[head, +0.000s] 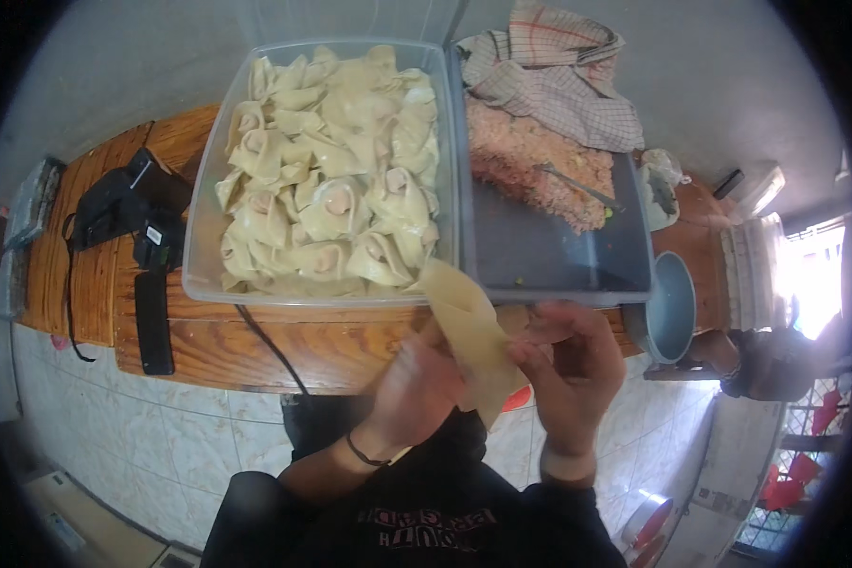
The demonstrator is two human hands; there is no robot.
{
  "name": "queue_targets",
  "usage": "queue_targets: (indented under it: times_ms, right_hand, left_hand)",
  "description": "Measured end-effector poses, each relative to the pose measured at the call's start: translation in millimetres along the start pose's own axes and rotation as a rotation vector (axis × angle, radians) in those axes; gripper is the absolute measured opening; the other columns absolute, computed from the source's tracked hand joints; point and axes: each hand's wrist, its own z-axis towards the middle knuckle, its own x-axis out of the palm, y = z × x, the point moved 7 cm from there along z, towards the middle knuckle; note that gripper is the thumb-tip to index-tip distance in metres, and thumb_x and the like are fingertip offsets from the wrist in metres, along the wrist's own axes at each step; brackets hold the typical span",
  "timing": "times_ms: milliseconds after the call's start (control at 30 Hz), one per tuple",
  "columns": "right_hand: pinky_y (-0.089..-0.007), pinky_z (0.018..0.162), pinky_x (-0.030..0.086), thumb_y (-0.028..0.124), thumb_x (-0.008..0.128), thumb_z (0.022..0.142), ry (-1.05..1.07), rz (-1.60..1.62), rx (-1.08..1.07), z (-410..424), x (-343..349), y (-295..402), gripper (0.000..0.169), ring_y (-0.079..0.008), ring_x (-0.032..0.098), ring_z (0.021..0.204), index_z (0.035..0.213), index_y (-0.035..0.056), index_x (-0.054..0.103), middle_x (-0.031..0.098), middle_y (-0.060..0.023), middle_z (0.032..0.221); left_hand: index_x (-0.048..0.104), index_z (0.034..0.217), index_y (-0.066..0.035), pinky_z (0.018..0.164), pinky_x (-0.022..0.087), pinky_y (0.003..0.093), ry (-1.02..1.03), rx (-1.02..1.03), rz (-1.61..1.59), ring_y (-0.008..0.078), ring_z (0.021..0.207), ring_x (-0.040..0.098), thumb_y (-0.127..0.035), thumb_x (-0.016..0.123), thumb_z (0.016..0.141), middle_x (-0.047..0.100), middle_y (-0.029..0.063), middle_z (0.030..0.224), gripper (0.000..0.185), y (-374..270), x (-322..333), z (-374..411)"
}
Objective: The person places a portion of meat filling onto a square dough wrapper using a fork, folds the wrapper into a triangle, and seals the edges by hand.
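Between my two hands is a pale dough wrapper (472, 323), partly folded. My left hand (415, 390) holds it from the left, with the fingertips partly hidden behind the dough. The thumb and fingers of my right hand (571, 362) pinch its right edge. Just beyond my hands, a clear plastic container (192, 263) is heaped with folded dumplings (337, 202). Beside it on the right, a dark tray (518, 234) holds pinkish minced filling (539, 167). A flat utensil (575, 184) lies on the filling, and a checked cloth (561, 92) covers its far part.
Black straps and a dark case (131, 199) lie left on the wooden table (220, 348). A dark cable (273, 348) hangs over its front edge. At right are a blue-grey bowl (671, 309), a plastic bag (660, 184) and another person's arm (713, 355).
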Motion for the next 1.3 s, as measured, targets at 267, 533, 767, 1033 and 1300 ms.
queue_targets:
  times_ms: [267, 533, 767, 1033, 1300]
  right_hand:
    - [-0.0387, 0.071, 0.056, 0.014, 0.080, 0.075, 0.107, -0.067, -0.149, 7, -19, 8, 0.044, -0.0239, 0.069, 0.081, 0.113, 0.0032, 0.060, 0.068, -0.0147, 0.101]
    - [-0.0301, 0.080, 0.054, 0.001, 0.082, 0.071, -0.001, 0.248, 0.011, -3, -22, -5, 0.034, -0.0224, 0.069, 0.092, 0.101, 0.0017, 0.067, 0.071, -0.0093, 0.102]
    - [-0.0362, 0.076, 0.055, 0.005, 0.071, 0.081, 0.303, -0.053, -0.002, -2, 17, -20, 0.029, -0.0288, 0.069, 0.083, 0.109, 0.0029, 0.067, 0.068, -0.0088, 0.099]
    - [-0.0379, 0.075, 0.052, 0.009, 0.064, 0.080, 0.314, -0.483, -0.272, 4, 1, -4, 0.023, -0.0287, 0.065, 0.083, 0.102, 0.0066, 0.069, 0.069, -0.0089, 0.099]
    - [-0.0508, 0.110, 0.028, 0.046, 0.049, 0.097, -0.485, -1.402, 0.520, -53, -214, -158, 0.046, -0.0319, 0.049, 0.127, 0.114, 0.0091, 0.072, 0.059, -0.0179, 0.131]
  left_hand:
    - [0.043, 0.135, 0.000, 0.087, 0.054, 0.0312, -0.107, 0.198, 0.923, 0.0206, 0.105, 0.066, -0.002, 0.079, 0.076, 0.062, 0.0118, 0.121, 0.069, -30, 3, -2]
    - [0.064, 0.103, 0.006, 0.083, 0.058, 0.0412, 0.075, 0.594, 0.798, 0.0278, 0.096, 0.070, -0.009, 0.065, 0.090, 0.068, 0.0241, 0.106, 0.019, -68, 14, -21]
    - [0.062, 0.103, 0.004, 0.082, 0.056, 0.0347, -0.327, 0.285, 0.729, 0.0206, 0.096, 0.068, -0.004, 0.067, 0.088, 0.068, 0.0165, 0.111, 0.018, -50, -14, -12]
    - [0.063, 0.114, 0.001, 0.077, 0.054, 0.0279, 0.061, -0.043, 1.223, 0.0204, 0.090, 0.068, 0.005, 0.070, 0.077, 0.068, 0.0103, 0.104, 0.038, -11, -17, 17]
    - [0.059, 0.116, 0.003, 0.080, 0.051, 0.0272, -0.156, -0.240, 0.261, 0.0134, 0.090, 0.061, -0.014, 0.066, 0.091, 0.062, 0.0062, 0.105, 0.031, 32, -18, 16]
